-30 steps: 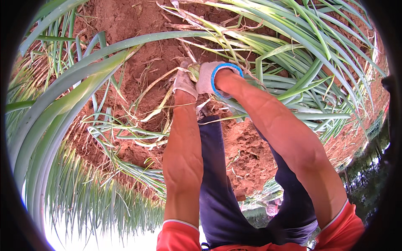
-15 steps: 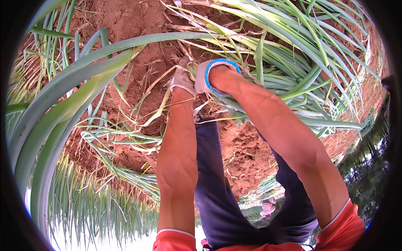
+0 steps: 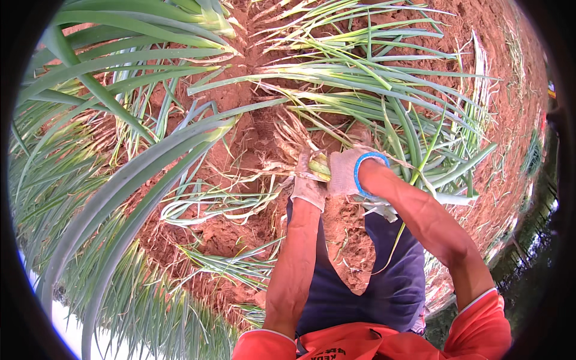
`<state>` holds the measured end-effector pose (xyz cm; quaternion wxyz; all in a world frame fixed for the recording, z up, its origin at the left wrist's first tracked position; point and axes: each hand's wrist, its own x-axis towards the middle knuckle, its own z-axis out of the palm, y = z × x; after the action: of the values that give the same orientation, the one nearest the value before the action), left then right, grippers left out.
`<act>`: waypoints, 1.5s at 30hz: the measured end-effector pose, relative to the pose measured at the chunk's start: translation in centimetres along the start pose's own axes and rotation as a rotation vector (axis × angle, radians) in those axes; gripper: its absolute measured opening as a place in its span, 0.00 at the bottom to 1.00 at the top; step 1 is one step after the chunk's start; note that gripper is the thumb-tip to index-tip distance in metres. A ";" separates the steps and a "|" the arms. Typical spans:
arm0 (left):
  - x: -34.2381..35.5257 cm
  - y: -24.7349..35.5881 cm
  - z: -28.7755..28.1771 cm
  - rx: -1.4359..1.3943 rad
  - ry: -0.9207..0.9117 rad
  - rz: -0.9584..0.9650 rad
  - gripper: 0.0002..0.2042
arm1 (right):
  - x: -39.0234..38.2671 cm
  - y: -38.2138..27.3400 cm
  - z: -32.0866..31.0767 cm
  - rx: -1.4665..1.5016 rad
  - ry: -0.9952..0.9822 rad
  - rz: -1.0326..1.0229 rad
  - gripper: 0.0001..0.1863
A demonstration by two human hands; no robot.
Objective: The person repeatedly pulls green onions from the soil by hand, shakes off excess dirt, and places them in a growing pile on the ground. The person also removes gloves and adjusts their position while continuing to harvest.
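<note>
My left hand [image 3: 309,183], in a pale knit glove, is closed round the yellowish lower stems of a bunch of long-leafed onion plants [image 3: 294,135], whose dry husks and pale bases point up the picture. Beside it, my right hand [image 3: 347,171], gloved with a blue cuff edge, also grips the bunch; its fingertips are mostly hidden. Both are low over reddish soil, between my dark-trousered legs [image 3: 390,264]. Green leaves [image 3: 408,138] fan out to the right behind the right glove.
Rows of pulled plants [image 3: 372,78] lie across the soil [image 3: 498,90] at upper right. Tall standing leaves [image 3: 90,228] fill the left side, some arching toward my hands. Loose leaves [image 3: 204,204] lie left of the bunch. Dark trees show along the right rim.
The view has shifted, so my hands appear lower and further right and more rows show above. The bunch's pale bases and dry husks now show above my gloves; both hands still grip it.
</note>
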<state>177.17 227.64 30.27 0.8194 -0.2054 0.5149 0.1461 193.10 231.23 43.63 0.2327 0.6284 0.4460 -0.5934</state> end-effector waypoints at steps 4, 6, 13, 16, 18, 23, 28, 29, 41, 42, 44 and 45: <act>-7.9 -4.4 4.3 0.115 -0.183 -0.052 0.28 | -11.7 1.5 -1.6 -0.006 -0.030 0.046 0.24; -13.1 -7.7 9.2 0.170 -0.146 -0.063 0.25 | -18.7 3.0 -2.5 0.018 0.032 0.089 0.25; -25.2 -23.4 23.5 0.710 -0.552 -0.242 0.25 | -46.6 11.7 -1.0 0.072 0.550 0.255 0.22; -28.4 -27.2 29.6 1.093 -0.740 -0.189 0.23 | -53.6 16.1 -0.4 0.136 0.778 0.386 0.22; -30.5 -29.0 33.3 1.302 -0.789 -0.157 0.22 | -56.0 23.0 0.5 0.030 0.987 0.489 0.24; -27.1 -22.9 26.5 1.503 -0.706 0.132 0.26 | -59.8 39.2 -0.9 -0.168 1.048 1.110 0.36; -25.8 2.2 4.6 1.297 -0.116 0.174 0.12 | -46.5 31.7 6.0 0.510 1.280 0.338 0.38; -28.1 7.2 -2.0 1.187 0.052 0.307 0.11 | -43.8 26.0 7.0 0.641 1.073 0.320 0.34; -48.4 16.5 -43.0 0.167 0.199 0.485 0.22 | -35.8 16.2 21.6 0.847 0.791 0.299 0.21; -45.9 12.9 -42.6 0.085 0.419 0.579 0.17 | -36.9 16.1 20.2 0.866 0.804 0.309 0.21; -44.3 8.6 -42.6 0.098 0.316 0.475 0.15 | -37.7 13.7 16.2 0.804 0.848 0.260 0.24; -43.6 6.3 -42.2 0.086 0.296 0.413 0.14 | -37.9 12.8 14.3 0.715 0.881 0.222 0.26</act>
<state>122.64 211.41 52.19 0.6957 -0.0798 0.6662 0.2566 200.03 202.35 74.06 -0.1408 0.8987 0.2042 -0.3616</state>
